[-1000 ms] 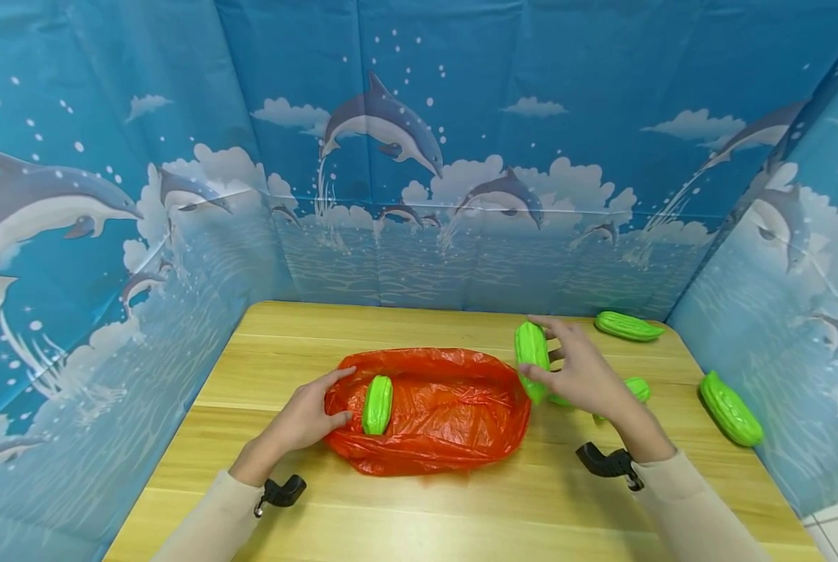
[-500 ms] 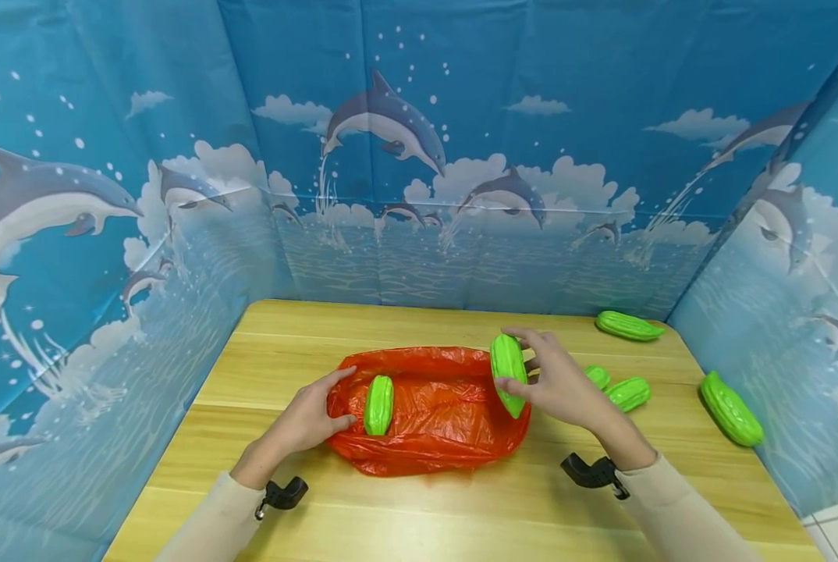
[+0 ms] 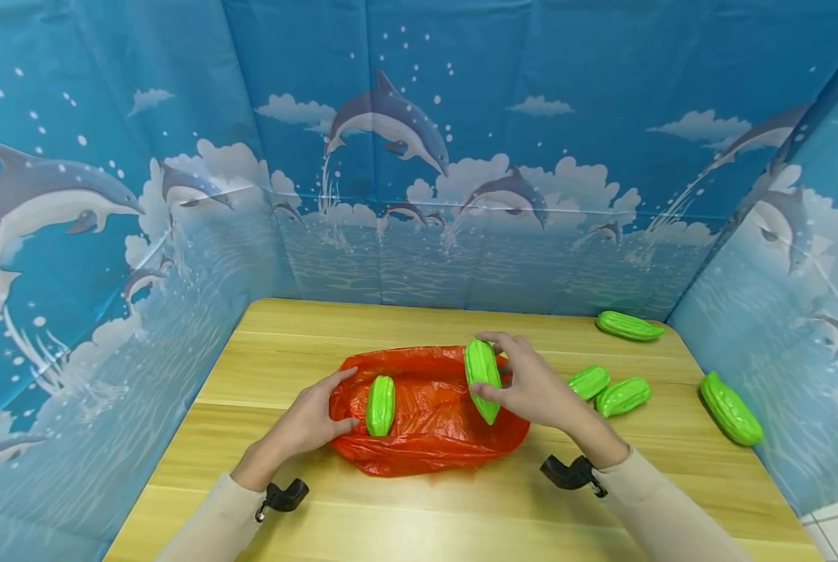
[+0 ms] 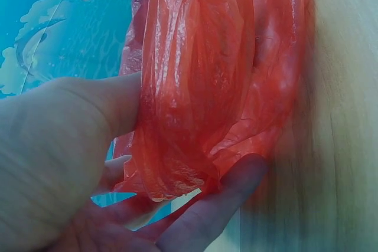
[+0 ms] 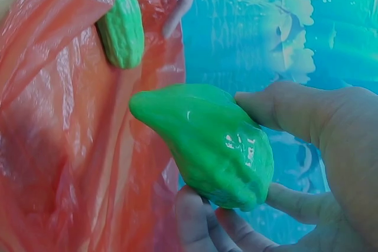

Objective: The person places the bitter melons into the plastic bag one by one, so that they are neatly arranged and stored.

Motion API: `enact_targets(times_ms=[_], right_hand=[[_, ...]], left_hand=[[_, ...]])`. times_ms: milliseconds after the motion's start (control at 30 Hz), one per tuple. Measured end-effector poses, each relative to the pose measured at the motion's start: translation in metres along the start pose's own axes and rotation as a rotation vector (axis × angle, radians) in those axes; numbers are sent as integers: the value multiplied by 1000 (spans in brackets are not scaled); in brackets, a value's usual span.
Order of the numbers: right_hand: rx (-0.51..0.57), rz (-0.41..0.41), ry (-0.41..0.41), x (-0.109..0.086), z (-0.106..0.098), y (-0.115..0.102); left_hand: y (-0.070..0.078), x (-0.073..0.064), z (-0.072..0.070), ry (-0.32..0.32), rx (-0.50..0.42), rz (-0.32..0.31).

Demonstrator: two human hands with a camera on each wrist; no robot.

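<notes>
Over the bag (image 3: pixel 426 457), the right hand (image 3: pixel 524 386) grasps a gourd (image 3: pixel 482 367) — glossy, so it might slip. The left hand (image 3: pixel 312 412) holds the bag's left end — loosening could collapse it.

- Left forearm (image 3: pixel 211 515), pale-sleeved, slants up and inward from the bottom of the head view
- Left hand (image 3: pixel 305 415), seen from its back, has thumb and index finger spread apart, tips pointing right
- Right forearm (image 3: pixel 665 507), also pale-sleeved, slants up and to the left
- Right hand (image 3: pixel 531 386) is curled in a grip, thumb on the near side, fingers (image 5: pixel 198 219) bent opposite
- Hands well apart, facing each other
</notes>
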State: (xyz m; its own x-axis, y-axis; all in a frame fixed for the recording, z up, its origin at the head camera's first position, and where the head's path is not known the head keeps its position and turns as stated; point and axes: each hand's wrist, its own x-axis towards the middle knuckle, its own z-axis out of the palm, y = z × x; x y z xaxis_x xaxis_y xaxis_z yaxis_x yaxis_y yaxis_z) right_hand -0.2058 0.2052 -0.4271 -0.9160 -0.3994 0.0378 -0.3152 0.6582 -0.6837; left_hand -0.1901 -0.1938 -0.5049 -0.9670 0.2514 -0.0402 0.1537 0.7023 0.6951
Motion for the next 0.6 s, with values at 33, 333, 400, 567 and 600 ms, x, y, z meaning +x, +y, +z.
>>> enact_targets(times_ms=[33, 333, 400, 567, 600], right_hand=[[-4, -3, -2, 1, 2, -2], [11, -12, -23, 10, 17, -14], [3, -17, -19, 12, 21, -16], [0, -20, -15, 19, 32, -20], [10, -15, -20, 20, 34, -21]], left_hand=[[0, 0, 0, 0, 1, 0], [3, -3, 0, -3, -8, 11], [3, -4, 0, -3, -9, 12], [3, -5, 1, 1, -2, 23], [3, -5, 1, 0, -2, 24]])
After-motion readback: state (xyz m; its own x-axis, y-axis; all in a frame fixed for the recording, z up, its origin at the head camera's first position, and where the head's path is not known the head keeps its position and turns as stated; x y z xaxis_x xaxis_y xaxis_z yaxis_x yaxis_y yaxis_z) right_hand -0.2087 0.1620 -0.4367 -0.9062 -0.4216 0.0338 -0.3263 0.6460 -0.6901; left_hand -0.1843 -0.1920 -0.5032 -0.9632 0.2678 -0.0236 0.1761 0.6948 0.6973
